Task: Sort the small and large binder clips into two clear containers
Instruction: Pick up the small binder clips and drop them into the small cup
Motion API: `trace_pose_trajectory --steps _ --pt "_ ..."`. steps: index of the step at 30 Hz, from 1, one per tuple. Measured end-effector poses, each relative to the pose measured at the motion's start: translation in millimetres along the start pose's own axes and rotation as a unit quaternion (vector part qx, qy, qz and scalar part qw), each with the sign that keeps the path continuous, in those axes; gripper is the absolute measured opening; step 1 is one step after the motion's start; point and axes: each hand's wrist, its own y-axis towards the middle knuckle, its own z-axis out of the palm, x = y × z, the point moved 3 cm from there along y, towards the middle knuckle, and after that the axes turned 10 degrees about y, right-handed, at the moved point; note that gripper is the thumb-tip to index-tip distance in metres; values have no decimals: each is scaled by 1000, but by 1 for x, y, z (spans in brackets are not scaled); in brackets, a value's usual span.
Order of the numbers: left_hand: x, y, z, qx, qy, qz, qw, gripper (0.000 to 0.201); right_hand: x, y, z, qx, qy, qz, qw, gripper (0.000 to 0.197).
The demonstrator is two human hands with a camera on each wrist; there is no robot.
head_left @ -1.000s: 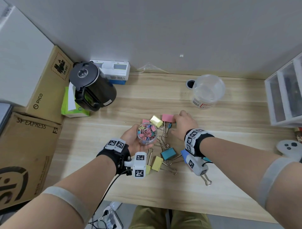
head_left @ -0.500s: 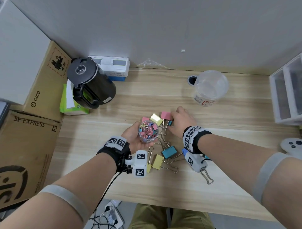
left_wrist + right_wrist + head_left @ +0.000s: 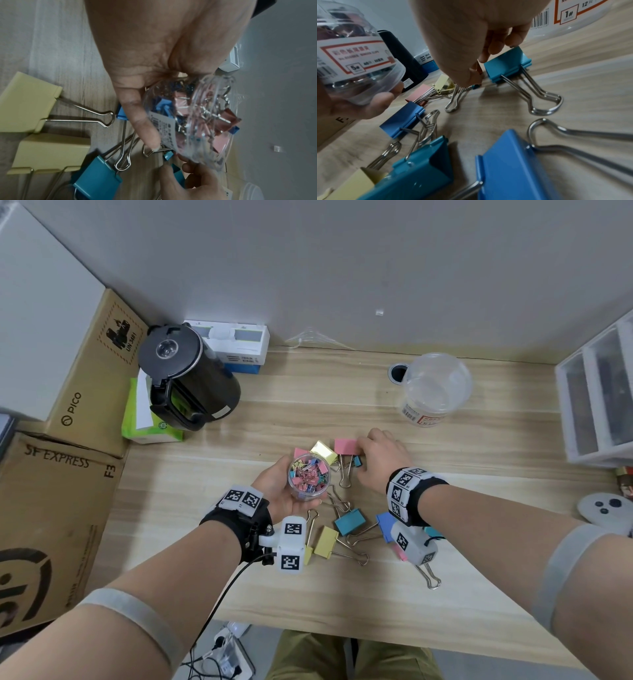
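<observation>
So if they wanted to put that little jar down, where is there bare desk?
Bare wood lies between the kettle and the large tub, and along the near edge below the yellow clip. Around both hands, large clips crowd the desk.

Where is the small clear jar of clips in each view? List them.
Head: small jar centre, in left hand.
Left wrist: small jar right of centre, below the palm.
Right wrist: small jar upper left, label facing camera.
Shared landmark: the left hand gripping it.
</observation>
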Motion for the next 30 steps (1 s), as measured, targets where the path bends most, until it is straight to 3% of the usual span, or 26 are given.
trace_pose_trajectory --steps 8,11,14,20,23,26,28,30 --pt "6 -2 2 -5 2 2 1000 52 -1 -10 3 -3 -65 -52 997 21" --pt "7 -3 4 -8 2 4 1000 52 2 -19 2 5 -120 -106 987 19" --pt "8 -3 8 -8 3 5 1000 53 4 -27 4 35 -190 -142 971 15" --pt "6 -4 17 -10 10 8 1000 51 4 -30 6 78 -208 -157 962 7" --pt "5 -6 18 -3 9 7 1000 50 1 -30 -1 53 -123 -155 979 9" --pt "4 -8 16 5 -6 7 1000 49 -14 -27 -21 -16 73 -65 995 22" --pt "5 -9 14 1 -13 7 1000 46 -30 -24 -35 -54 224 25 973 29" --pt "8 -10 12 -4 -17 8 1000 45 -46 -22 -47 -86 282 81 952 28"
